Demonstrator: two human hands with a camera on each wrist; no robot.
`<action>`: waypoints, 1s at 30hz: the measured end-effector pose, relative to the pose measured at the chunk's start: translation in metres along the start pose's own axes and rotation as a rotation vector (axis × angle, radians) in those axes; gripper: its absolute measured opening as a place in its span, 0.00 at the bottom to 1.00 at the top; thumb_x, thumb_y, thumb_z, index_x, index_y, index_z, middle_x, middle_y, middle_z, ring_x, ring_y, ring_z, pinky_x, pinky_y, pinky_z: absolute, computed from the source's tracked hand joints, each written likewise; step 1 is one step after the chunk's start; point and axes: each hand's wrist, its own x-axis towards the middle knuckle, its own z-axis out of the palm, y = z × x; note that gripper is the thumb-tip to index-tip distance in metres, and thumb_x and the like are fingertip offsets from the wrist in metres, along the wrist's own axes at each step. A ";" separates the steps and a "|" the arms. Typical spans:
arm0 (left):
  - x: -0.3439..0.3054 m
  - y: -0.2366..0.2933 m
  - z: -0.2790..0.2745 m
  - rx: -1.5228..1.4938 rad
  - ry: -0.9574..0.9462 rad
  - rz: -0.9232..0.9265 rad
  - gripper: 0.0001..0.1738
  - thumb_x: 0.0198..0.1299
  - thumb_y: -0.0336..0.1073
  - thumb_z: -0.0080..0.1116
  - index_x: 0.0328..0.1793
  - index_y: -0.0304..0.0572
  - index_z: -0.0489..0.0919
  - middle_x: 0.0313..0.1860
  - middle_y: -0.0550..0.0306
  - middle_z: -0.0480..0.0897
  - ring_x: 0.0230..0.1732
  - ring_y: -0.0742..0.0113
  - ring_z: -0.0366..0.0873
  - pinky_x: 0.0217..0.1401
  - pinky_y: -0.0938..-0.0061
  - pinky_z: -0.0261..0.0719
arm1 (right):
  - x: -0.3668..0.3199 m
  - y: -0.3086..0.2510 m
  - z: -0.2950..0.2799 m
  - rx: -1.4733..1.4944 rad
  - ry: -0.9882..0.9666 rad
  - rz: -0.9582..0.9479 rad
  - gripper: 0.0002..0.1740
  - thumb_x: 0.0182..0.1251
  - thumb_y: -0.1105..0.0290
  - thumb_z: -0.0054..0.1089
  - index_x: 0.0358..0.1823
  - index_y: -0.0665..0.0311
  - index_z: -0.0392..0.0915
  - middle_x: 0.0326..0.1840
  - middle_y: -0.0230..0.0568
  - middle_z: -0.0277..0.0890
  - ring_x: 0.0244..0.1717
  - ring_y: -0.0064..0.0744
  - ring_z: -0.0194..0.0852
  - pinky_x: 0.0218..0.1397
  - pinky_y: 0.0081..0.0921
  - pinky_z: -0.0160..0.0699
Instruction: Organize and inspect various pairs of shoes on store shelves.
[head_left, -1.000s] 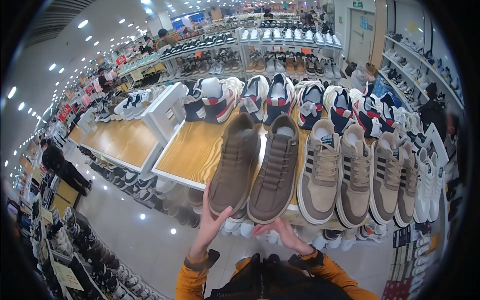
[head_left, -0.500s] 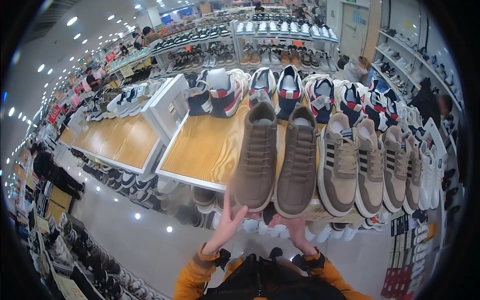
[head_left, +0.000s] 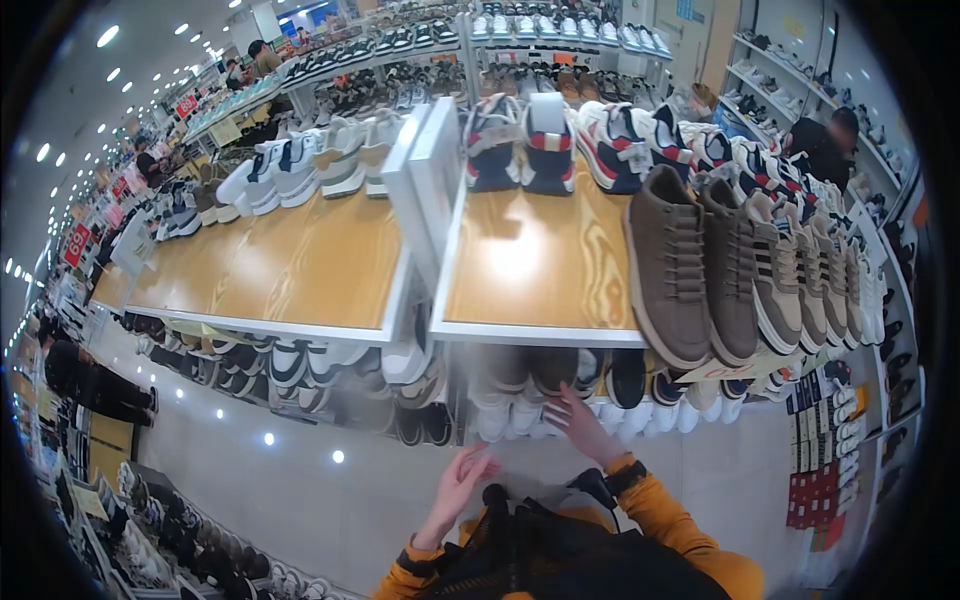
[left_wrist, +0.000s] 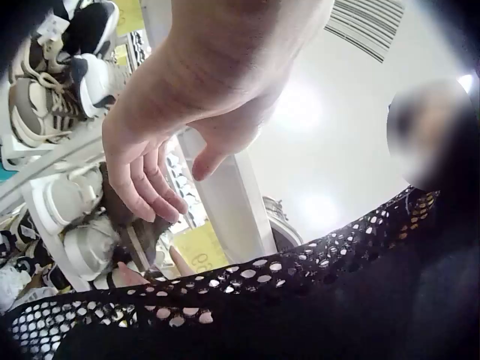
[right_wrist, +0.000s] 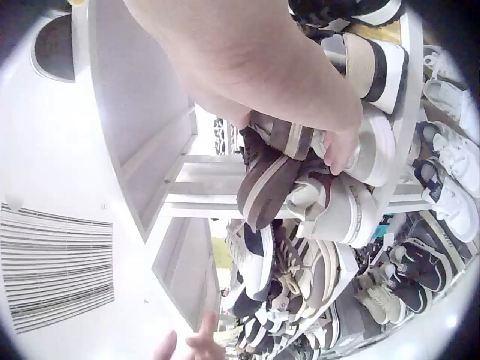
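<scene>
The pair of brown lace-up shoes [head_left: 670, 270] stands on the wooden upper shelf [head_left: 540, 260], toes over its front edge, with neither hand on it. My left hand [head_left: 462, 490] is below the shelves, empty, its fingers loosely bent; the left wrist view shows the same hand [left_wrist: 187, 112] hanging relaxed. My right hand [head_left: 588, 430] reaches to a dark brown shoe [head_left: 553, 370] on the lower level, fingers extended at its toe. In the right wrist view that hand [right_wrist: 262, 67] is over a brown shoe [right_wrist: 279, 136]; its contact is partly hidden.
Beige striped shoes [head_left: 778, 270] stand right of the brown pair, and white-navy-red sneakers [head_left: 610, 145] behind. A white divider [head_left: 425, 190] separates a second wooden shelf [head_left: 270, 260] on the left. A price card [head_left: 735, 368] hangs at the front edge. People stand in the aisles.
Both hands have left the brown pair on the upper shelf. My left hand has drawn back and down; my right is at the lower level. The head view has turned left.
</scene>
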 end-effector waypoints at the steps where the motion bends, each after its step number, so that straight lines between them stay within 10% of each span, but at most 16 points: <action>1: -0.008 -0.003 -0.016 -0.040 0.018 -0.046 0.22 0.73 0.35 0.49 0.70 0.37 0.66 0.49 0.48 0.83 0.51 0.66 0.81 0.59 0.72 0.76 | 0.012 0.000 0.007 -0.001 -0.002 -0.003 0.33 0.68 0.46 0.58 0.65 0.60 0.63 0.59 0.39 0.68 0.61 0.33 0.69 0.67 0.34 0.69; 13: -0.001 0.006 -0.083 -0.220 -0.023 -0.136 0.25 0.73 0.39 0.49 0.71 0.35 0.63 0.58 0.46 0.78 0.58 0.61 0.77 0.66 0.69 0.72 | 0.069 -0.003 0.002 0.310 0.125 -0.131 0.25 0.64 0.53 0.67 0.59 0.52 0.73 0.57 0.29 0.78 0.58 0.27 0.74 0.66 0.29 0.68; 22: 0.146 -0.047 -0.045 -0.304 -0.026 -0.091 0.44 0.67 0.47 0.57 0.78 0.35 0.46 0.69 0.52 0.65 0.73 0.63 0.59 0.77 0.68 0.54 | -0.050 0.008 -0.002 0.092 0.295 -0.280 0.28 0.72 0.60 0.58 0.68 0.61 0.65 0.66 0.33 0.70 0.64 0.27 0.69 0.69 0.27 0.66; 27: 0.175 -0.045 -0.022 -0.219 -0.199 0.000 0.37 0.62 0.43 0.64 0.72 0.40 0.60 0.67 0.55 0.67 0.67 0.64 0.65 0.68 0.67 0.63 | -0.123 0.031 -0.022 -0.014 0.476 -0.312 0.30 0.69 0.63 0.63 0.68 0.67 0.63 0.63 0.39 0.72 0.62 0.28 0.71 0.66 0.27 0.68; 30: 0.203 -0.072 -0.021 -0.193 -0.053 0.082 0.40 0.49 0.09 0.52 0.71 0.45 0.69 0.64 0.48 0.68 0.68 0.57 0.67 0.69 0.70 0.68 | -0.152 0.047 -0.039 -0.051 0.524 -0.294 0.32 0.66 0.65 0.66 0.67 0.69 0.64 0.62 0.40 0.73 0.60 0.27 0.71 0.65 0.26 0.70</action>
